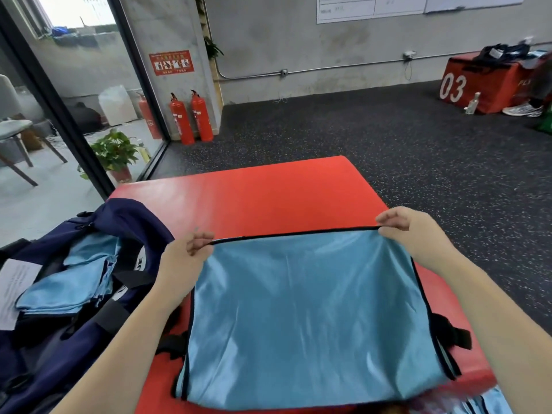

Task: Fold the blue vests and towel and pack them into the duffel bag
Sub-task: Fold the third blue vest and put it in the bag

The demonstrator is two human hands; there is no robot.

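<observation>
Vest [304,318], one; both hands pinch edge.

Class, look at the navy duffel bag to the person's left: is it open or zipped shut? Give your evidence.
Open. The navy fabric duffel bag gapes at the top, and folded light blue cloth shows inside it.

Bare red mat [268,198] beyond; duffel bag [89,264] crowds left, seemingly open.
</observation>
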